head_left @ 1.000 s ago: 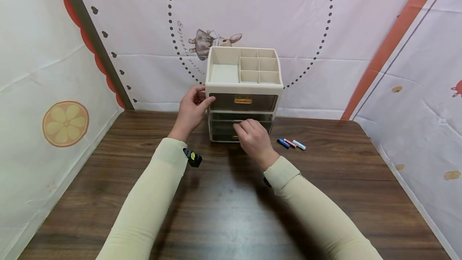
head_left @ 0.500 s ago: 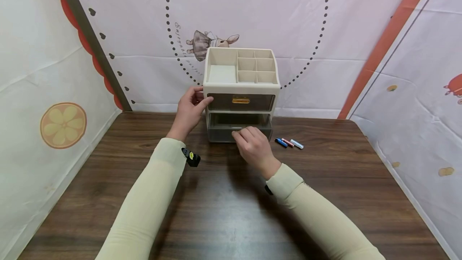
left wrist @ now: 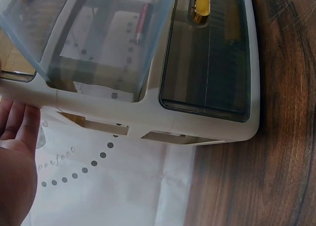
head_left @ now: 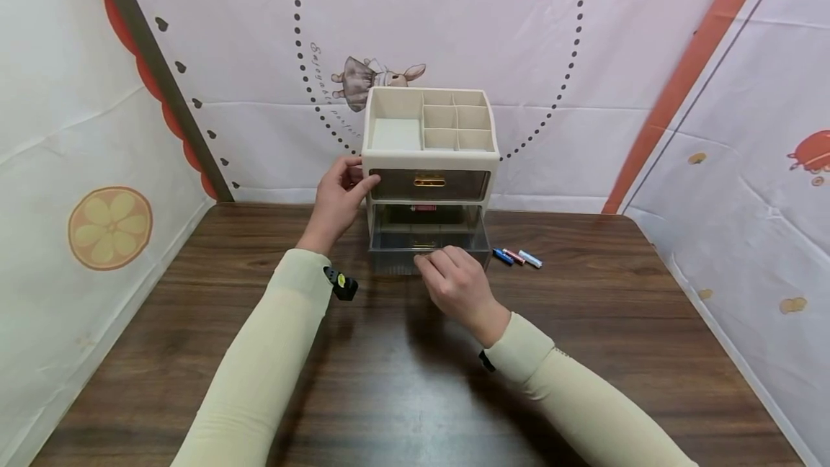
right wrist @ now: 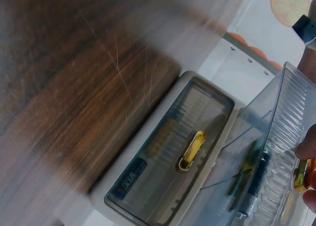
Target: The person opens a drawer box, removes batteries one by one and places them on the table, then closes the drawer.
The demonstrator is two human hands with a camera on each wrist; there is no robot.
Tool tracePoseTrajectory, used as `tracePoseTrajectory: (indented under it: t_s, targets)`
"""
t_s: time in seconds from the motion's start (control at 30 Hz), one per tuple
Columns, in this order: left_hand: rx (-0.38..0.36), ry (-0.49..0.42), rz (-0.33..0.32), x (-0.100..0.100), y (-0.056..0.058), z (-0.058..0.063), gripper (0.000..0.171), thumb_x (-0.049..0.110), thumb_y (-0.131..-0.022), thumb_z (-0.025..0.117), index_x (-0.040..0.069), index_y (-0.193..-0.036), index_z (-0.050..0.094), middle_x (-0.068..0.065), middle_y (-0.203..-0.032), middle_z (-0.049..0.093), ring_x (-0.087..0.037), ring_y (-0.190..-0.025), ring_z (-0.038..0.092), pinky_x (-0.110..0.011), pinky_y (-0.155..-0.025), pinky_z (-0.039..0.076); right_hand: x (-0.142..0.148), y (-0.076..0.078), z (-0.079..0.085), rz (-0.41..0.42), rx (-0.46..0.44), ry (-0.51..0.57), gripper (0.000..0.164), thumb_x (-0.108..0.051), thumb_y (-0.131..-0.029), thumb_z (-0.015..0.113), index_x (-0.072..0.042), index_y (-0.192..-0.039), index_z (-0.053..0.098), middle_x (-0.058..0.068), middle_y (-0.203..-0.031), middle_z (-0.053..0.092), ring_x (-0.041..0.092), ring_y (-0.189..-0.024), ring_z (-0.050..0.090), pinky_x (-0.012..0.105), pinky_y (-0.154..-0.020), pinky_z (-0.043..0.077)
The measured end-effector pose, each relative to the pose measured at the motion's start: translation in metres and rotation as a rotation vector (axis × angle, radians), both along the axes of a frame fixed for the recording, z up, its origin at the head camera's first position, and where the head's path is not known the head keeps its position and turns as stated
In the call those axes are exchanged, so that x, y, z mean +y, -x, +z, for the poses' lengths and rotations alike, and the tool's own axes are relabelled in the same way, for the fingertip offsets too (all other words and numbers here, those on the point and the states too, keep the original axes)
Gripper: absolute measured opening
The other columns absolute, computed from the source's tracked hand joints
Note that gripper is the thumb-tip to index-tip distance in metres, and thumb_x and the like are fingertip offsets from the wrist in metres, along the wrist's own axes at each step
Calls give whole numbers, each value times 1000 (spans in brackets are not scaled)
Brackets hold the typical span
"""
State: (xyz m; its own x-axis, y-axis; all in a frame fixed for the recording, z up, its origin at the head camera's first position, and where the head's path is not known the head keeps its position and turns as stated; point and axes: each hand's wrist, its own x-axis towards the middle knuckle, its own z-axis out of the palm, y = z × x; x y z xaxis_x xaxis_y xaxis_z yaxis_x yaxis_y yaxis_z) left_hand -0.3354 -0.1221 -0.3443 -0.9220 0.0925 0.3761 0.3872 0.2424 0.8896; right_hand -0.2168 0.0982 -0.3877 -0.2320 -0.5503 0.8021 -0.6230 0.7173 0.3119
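Note:
A cream desktop drawer organizer [head_left: 431,156] stands at the back of the table. My left hand [head_left: 337,204] holds its left front edge, thumb on the front and fingers at the side. My right hand [head_left: 456,285] pinches the gold handle [right wrist: 300,175] of the smoky clear middle drawer [head_left: 385,260], which is pulled partway out. Inside, a red marker-like stick [left wrist: 142,23] shows in the left wrist view, and a dark cylinder [right wrist: 257,184] in the right wrist view. The top drawer [head_left: 395,184] and the bottom drawer [right wrist: 165,152] are pushed in.
A blue marker [head_left: 502,256], a red marker [head_left: 514,257] and a white marker [head_left: 530,259] lie on the table [head_left: 402,380], right of the organizer. Open compartments [head_left: 457,117] top the organizer. A printed cloth [head_left: 441,20] hangs close behind it.
My right hand has drawn the middle drawer out toward me, and a red item has come into view inside. My left hand keeps its hold on the organizer's edge.

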Motion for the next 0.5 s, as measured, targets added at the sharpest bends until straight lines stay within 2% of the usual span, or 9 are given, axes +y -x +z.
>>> tracePoseTrajectory:
  t_s: [0.27, 0.5]
  targets:
    - [4, 9, -3, -1, 0, 0, 46, 42, -89, 66, 21, -127, 54, -5, -110, 61, -16, -100, 59, -36, -86, 50, 1, -13, 0, 21, -7, -6, 11, -3, -89, 63, -4, -88, 73, 4, -74, 61, 17, -65, 56, 29, -62, 51]
    - [1, 6, -8, -1, -1, -1, 45, 42, -89, 66, 21, -127, 54, -5, -110, 61, -16, -100, 59, -36, -86, 50, 1, -18, -4, 5, -23, -22, 19, -3, -94, 56, -5, -89, 73, 4, -76, 61, 16, -64, 54, 27, -59, 49]
